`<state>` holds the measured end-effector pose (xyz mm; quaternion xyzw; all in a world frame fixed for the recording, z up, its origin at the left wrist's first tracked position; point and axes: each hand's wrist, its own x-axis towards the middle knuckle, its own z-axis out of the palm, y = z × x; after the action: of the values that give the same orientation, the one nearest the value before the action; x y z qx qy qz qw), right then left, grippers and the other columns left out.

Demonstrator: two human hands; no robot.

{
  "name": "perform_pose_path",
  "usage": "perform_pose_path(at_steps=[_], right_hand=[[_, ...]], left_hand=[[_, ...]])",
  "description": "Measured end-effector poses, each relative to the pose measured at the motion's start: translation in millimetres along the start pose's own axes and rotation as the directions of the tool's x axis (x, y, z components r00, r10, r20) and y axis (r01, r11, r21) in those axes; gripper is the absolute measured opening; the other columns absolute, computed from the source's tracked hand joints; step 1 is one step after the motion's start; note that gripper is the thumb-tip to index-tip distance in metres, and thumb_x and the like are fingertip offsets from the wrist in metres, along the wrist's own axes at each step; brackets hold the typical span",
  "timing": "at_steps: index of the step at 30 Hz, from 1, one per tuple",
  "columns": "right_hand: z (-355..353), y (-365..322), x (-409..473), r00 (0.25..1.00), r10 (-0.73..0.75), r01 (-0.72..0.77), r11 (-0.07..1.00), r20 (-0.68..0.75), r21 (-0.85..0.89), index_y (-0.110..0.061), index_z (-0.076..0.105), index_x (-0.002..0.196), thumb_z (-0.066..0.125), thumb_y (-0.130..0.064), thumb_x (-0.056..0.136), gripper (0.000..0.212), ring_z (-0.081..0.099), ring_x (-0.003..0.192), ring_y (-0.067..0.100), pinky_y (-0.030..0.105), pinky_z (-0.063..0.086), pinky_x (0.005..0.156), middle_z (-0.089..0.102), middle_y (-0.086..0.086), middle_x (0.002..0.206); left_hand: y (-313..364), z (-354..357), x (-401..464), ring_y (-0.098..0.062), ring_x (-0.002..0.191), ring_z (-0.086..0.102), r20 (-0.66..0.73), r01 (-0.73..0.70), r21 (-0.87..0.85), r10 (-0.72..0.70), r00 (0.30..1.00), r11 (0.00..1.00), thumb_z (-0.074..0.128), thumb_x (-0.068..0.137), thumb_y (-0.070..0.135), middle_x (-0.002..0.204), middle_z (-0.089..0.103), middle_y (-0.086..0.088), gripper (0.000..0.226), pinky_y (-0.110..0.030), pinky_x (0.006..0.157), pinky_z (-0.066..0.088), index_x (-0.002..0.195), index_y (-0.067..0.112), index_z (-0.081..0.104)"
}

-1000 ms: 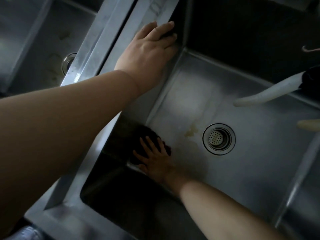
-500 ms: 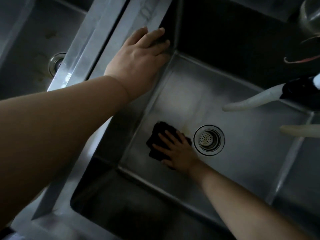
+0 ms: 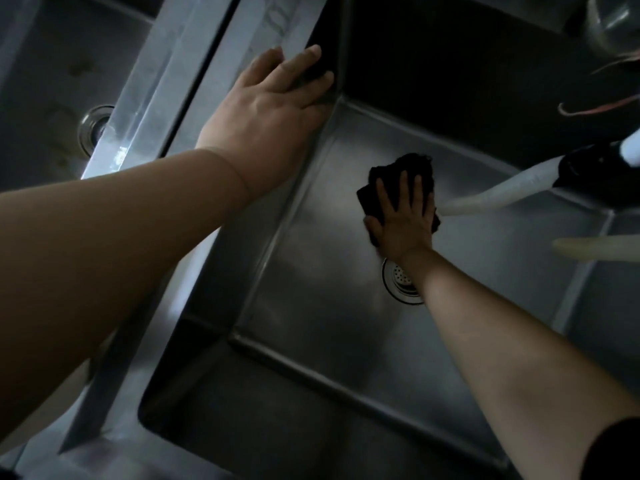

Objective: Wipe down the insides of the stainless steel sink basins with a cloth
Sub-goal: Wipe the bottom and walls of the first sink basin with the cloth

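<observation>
Sink basins: two show; the left basin [image 3: 52,81] sits at the upper left of the frame, and the right basin [image 3: 311,271] you are wiping fills the centre.
Left drain: left drain [image 3: 91,128] sits in the left basin, half hidden by the divider [image 3: 166,91].
Left hand: your left hand [image 3: 266,112] lies flat, fingers straight, braced on the divider at the basin's upper left corner.
Cloth: dark cloth [image 3: 398,181] lies on the right basin's floor, above centre, under your right hand.
Right hand: your right hand [image 3: 403,216] presses the cloth with fingers spread.
Right drain: right drain [image 3: 400,282] lies just below your wrist, partly covered.
Hoses: two pale hoses [image 3: 495,195] reach in from the right edge; the upper tip is close to your fingers.
Risk: your knuckles may knock that hose; the steel is smooth, so your bracing palm could slip; the dark far wall may go unwiped.
Writing: none readable.
</observation>
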<state>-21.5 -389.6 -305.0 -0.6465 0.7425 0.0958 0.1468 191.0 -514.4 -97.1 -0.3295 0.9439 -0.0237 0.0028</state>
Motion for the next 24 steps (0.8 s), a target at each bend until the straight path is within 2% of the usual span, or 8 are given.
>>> perform_pose_path(at_steps=[5, 10, 12, 15, 17, 19, 22, 24], right_hand=[[14.9, -32.8, -80.7, 0.984, -0.171, 0.167, 0.984, 0.056, 0.056, -0.032, 0.007, 0.149, 0.041, -0.052, 0.093, 0.069, -0.011, 0.143, 0.038, 0.055, -0.011, 0.112, -0.003, 0.015, 0.157], [32.0, -50.3, -164.7, 0.935, -0.343, 0.344, 0.939, 0.093, 0.007, -0.028, 0.042, 0.141, 0.067, -0.054, 0.076, 0.074, 0.034, 0.134, 0.04, 0.063, 0.02, 0.107, 0.039, 0.016, 0.147], [40.0, -43.0, -192.7, 0.908, -0.4, 0.405, 0.914, 0.126, -0.011, -0.03, 0.043, 0.14, 0.065, -0.056, 0.075, 0.073, 0.037, 0.134, 0.038, 0.058, 0.016, 0.108, 0.041, 0.013, 0.146], [45.5, -15.8, -224.1, 0.862, -0.469, 0.486, 0.873, 0.194, -0.047, -0.034, 0.04, 0.14, 0.045, -0.058, 0.081, 0.064, 0.025, 0.14, 0.033, 0.053, 0.007, 0.109, 0.037, 0.008, 0.148], [44.1, 5.4, -235.8, 0.854, -0.456, 0.484, 0.873, 0.249, -0.061, -0.034, 0.04, 0.139, 0.038, -0.058, 0.081, 0.063, 0.019, 0.142, 0.031, 0.051, 0.007, 0.11, 0.037, 0.006, 0.147], [40.9, 24.1, -239.0, 0.875, -0.402, 0.431, 0.901, 0.269, -0.054, -0.033, 0.043, 0.137, 0.039, -0.058, 0.079, 0.063, 0.024, 0.138, 0.032, 0.05, 0.009, 0.11, 0.042, 0.007, 0.144], [33.0, 46.4, -228.7, 0.926, -0.262, 0.285, 0.957, 0.272, -0.05, -0.028, 0.046, 0.134, 0.035, -0.059, 0.083, 0.061, 0.036, 0.132, 0.037, 0.049, 0.01, 0.109, 0.049, 0.015, 0.139], [27.7, 51.5, -217.1, 0.957, -0.138, 0.155, 0.987, 0.256, -0.048, -0.022, 0.049, 0.135, 0.017, -0.061, 0.093, 0.066, 0.032, 0.133, 0.042, 0.052, 0.014, 0.11, 0.046, 0.02, 0.14]], left_hand=[[0.8, -0.3, 0.2, -0.031, 0.144, 0.021, 0.0, 0.005, -0.004, -0.005, 1.0, 1.0, 0.036, 0.09, 0.018, 0.146, 0.044, -0.007, 0.045, -0.051, 0.116, 0.014, 0.131, 0.011, 0.055], [1.1, 0.6, -1.1, -0.033, 0.142, 0.025, -0.025, -0.005, -0.001, 0.005, 1.0, 1.0, 0.045, 0.088, 0.014, 0.138, 0.053, -0.01, 0.041, -0.052, 0.114, 0.016, 0.126, 0.01, 0.059], [1.1, 0.2, -1.1, -0.034, 0.141, 0.026, -0.031, -0.009, -0.011, 0.009, 0.999, 1.0, 0.046, 0.087, 0.013, 0.135, 0.055, -0.011, 0.04, -0.053, 0.114, 0.017, 0.123, 0.008, 0.06], [1.0, 0.1, -0.6, -0.033, 0.141, 0.026, -0.025, -0.003, -0.012, 0.003, 1.0, 1.0, 0.044, 0.087, 0.014, 0.133, 0.057, -0.009, 0.039, -0.052, 0.114, 0.018, 0.12, 0.008, 0.062], [1.3, 0.1, -0.8, -0.032, 0.142, 0.025, -0.028, 0.003, -0.015, -0.004, 1.0, 1.0, 0.045, 0.086, 0.015, 0.133, 0.057, -0.009, 0.038, -0.052, 0.115, 0.017, 0.119, 0.008, 0.063], [1.7, 0.2, -1.2, -0.031, 0.142, 0.025, -0.045, 0.009, -0.023, -0.01, 0.999, 1.0, 0.047, 0.086, 0.014, 0.132, 0.057, -0.01, 0.037, -0.051, 0.115, 0.016, 0.119, 0.007, 0.063], [1.8, -0.1, -2.2, -0.03, 0.142, 0.023, -0.043, 0.008, -0.026, -0.009, 0.999, 1.0, 0.05, 0.085, 0.012, 0.133, 0.056, -0.011, 0.037, -0.05, 0.116, 0.015, 0.119, 0.007, 0.063], [1.5, 0.0, -2.5, -0.03, 0.143, 0.021, -0.026, 0.012, -0.014, -0.012, 1.0, 1.0, 0.052, 0.085, 0.012, 0.135, 0.055, -0.011, 0.037, -0.05, 0.116, 0.014, 0.12, 0.007, 0.062]])
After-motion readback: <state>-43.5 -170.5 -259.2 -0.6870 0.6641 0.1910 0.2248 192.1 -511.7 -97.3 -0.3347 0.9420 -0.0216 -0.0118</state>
